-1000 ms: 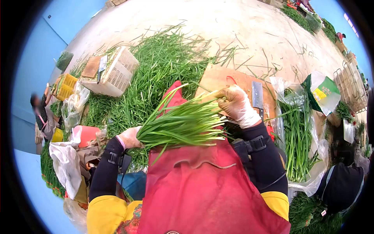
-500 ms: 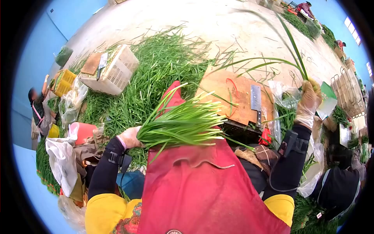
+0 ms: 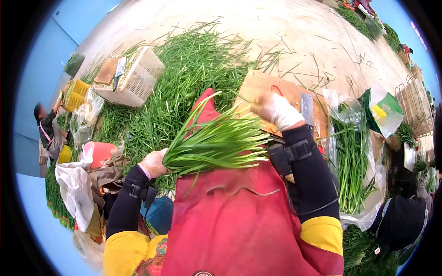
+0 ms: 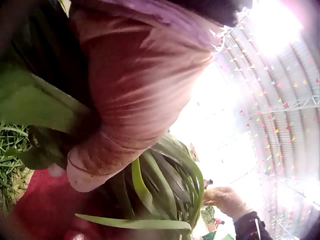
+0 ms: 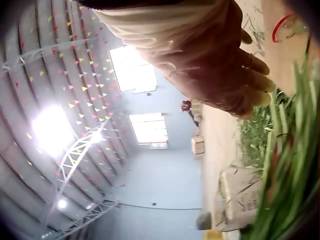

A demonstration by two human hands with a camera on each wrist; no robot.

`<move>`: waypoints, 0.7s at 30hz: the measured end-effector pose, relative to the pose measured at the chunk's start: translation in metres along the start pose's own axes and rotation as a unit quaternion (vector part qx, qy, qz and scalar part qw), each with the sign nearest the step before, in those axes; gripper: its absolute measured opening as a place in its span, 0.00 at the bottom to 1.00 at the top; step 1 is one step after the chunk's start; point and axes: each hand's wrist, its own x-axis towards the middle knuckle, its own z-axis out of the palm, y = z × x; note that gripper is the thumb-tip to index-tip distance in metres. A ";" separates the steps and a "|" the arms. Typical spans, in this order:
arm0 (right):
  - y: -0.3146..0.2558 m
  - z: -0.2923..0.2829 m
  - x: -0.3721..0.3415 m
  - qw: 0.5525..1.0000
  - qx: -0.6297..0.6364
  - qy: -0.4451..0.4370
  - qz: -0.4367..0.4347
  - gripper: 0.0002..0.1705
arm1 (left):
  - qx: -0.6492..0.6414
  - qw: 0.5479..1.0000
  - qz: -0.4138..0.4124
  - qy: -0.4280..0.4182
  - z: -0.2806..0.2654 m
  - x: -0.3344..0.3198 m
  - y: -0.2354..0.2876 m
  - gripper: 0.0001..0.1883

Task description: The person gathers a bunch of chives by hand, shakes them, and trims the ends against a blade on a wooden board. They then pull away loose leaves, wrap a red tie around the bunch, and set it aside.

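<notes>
A loose bunch of garlic chives (image 3: 216, 142), long flat green leaves with pale stem ends, lies across the lap over a red apron (image 3: 239, 216). My left hand (image 3: 154, 163), in a thin glove, grips the leafy end; in the left wrist view leaves (image 4: 165, 180) come out from under its fingers. The gloved right hand (image 3: 276, 110) is just beyond the pale ends, blurred, over a wooden board (image 3: 251, 85). From the right wrist, this hand's fingers (image 5: 257, 80) look loosely extended and spread, fingertips close beside the stalks (image 5: 280, 150). A cleaver (image 3: 307, 108) lies right of it.
A red band (image 3: 276, 89) lies on the board. At right, a clear plastic bag (image 3: 380, 184) holds more chives (image 3: 352, 170). A big heap of loose chives (image 3: 198, 69) spreads ahead, beside a white crate (image 3: 142, 76) with another knife (image 3: 119, 71). Another person (image 3: 46, 126) is at far left.
Half a second ago my right hand was raised out to the right with a few long leaves; it has come back to the bunch's pale ends without them. The left hand keeps its grip.
</notes>
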 end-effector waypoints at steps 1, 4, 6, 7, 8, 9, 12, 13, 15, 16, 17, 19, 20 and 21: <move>-0.003 0.006 -0.007 0.999 -0.016 -0.041 0.023 0.23 | -0.227 0.973 0.036 -0.007 0.010 0.011 -0.032 0.32; 0.022 0.050 -0.006 0.991 0.108 0.003 -0.080 0.16 | -0.175 0.983 0.063 0.002 0.010 0.014 -0.034 0.33; 0.027 0.066 0.001 0.993 0.097 0.030 -0.065 0.12 | -0.007 0.999 0.037 0.015 0.003 0.011 -0.028 0.30; 0.032 0.070 0.001 0.993 0.055 0.090 -0.060 0.11 | -0.024 0.999 0.026 0.007 0.002 0.008 -0.023 0.30; 0.034 0.068 0.000 0.987 0.013 0.152 -0.054 0.10 | -0.040 0.999 0.016 -0.001 0.001 0.006 -0.014 0.29; 0.050 0.077 0.007 0.984 0.017 0.176 -0.018 0.09 | -0.036 0.999 0.022 -0.001 -0.004 0.001 0.009 0.28; 0.106 0.080 -0.001 0.973 -0.026 0.217 0.071 0.08 | 0.029 0.999 -0.001 0.015 0.000 0.003 -0.008 0.28; 0.144 0.089 -0.002 0.956 -0.028 0.275 0.100 0.08 | 0.006 0.999 0.037 0.030 0.003 0.004 -0.009 0.27; 0.188 0.069 -0.030 0.911 0.116 0.374 0.129 0.08 | 0.037 0.998 0.033 0.031 0.001 0.005 -0.006 0.27; 0.208 0.054 -0.041 0.891 0.189 0.384 0.150 0.07 | 0.070 0.997 0.025 0.027 0.000 0.003 -0.003 0.27; 0.221 0.031 -0.047 0.871 0.263 0.343 0.233 0.07 | 0.053 0.998 0.014 0.029 -0.006 -0.003 0.021 0.27; 0.229 0.008 -0.052 0.776 0.319 0.442 0.318 0.08 | 0.046 0.998 0.007 0.031 0.000 0.004 -0.007 0.27; 0.261 0.014 -0.037 0.750 0.383 0.496 0.211 0.08 | 0.040 0.999 0.001 0.032 0.004 0.005 -0.019 0.26; 0.246 -0.005 -0.033 0.777 0.374 0.469 0.189 0.09 | 0.042 0.999 0.003 0.032 0.004 0.006 -0.021 0.26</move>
